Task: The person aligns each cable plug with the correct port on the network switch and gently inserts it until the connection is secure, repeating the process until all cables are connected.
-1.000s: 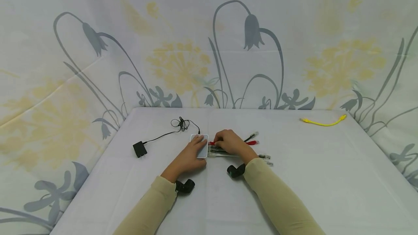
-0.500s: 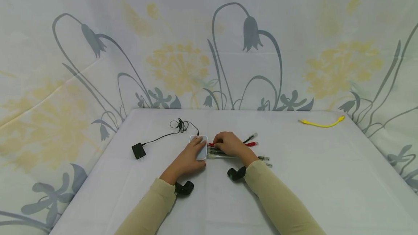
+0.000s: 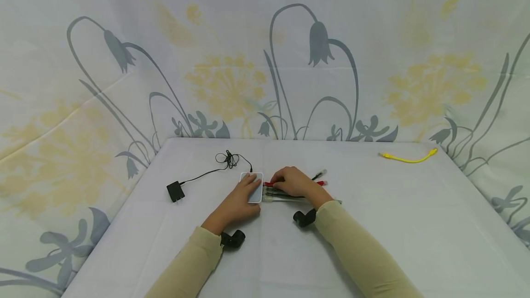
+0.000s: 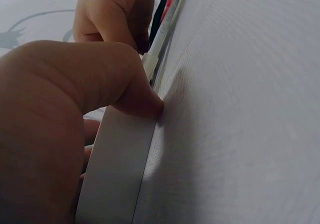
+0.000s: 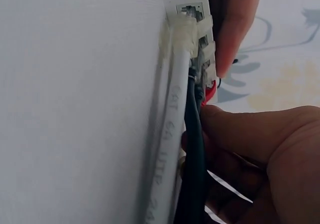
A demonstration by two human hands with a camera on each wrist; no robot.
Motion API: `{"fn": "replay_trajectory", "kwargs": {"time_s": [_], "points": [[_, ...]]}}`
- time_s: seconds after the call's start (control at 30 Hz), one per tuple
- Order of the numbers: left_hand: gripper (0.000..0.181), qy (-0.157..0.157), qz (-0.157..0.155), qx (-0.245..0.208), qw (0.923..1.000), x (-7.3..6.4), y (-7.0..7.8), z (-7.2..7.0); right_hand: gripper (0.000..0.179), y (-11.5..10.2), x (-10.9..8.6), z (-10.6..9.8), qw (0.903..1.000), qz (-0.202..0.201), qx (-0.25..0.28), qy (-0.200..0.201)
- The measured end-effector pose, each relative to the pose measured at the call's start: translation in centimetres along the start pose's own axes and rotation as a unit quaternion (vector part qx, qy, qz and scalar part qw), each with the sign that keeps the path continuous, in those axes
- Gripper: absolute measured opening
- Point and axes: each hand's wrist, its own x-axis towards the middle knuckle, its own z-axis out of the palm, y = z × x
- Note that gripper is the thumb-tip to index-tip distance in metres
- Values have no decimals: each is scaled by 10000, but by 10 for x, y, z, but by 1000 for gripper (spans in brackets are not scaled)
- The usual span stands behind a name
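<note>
A small white network switch lies flat on the table, with cables plugged into its right side. My left hand holds it, fingers over the top and the bent thumb against the near wall in the left wrist view. At the port side, my right hand pinches a red network cable close to its plug. Nearer to me, a white cable and a black cable run side by side from neighbouring ports. The right fingers partly hide the red plug, so its depth in the port cannot be seen.
A black power adapter lies left, its thin cord looped behind and leading to the switch's back. A short yellow network cable lies at the far right. A patterned cloth hangs behind the table.
My right wrist and forearm have swung slightly to the right, covering some loose cable ends, while the fingers stay at the red cable. The left hand keeps its place on the switch.
</note>
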Motion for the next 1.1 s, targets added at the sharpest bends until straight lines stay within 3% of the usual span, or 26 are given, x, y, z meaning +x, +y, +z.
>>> {"fn": "replay_trajectory", "kwargs": {"time_s": [0.2, 0.53, 0.87, 1.1], "points": [[80, 13, -19, -25, 10000, 1, 0, 1, 22, 2, -5, -9, 9996, -165, -189, -89], [79, -8, -38, -42, 10000, 1, 3, -1, 23, 11, -12, -23, 9991, -107, -229, 336], [80, 26, -22, -9, 10000, -1, -2, 2, 24, 37, -23, -42, 9979, -37, -182, 613], [81, 50, 10, -76, 10000, -1, -2, 3, 25, 57, -35, -61, 9956, 219, -185, 891]]}}
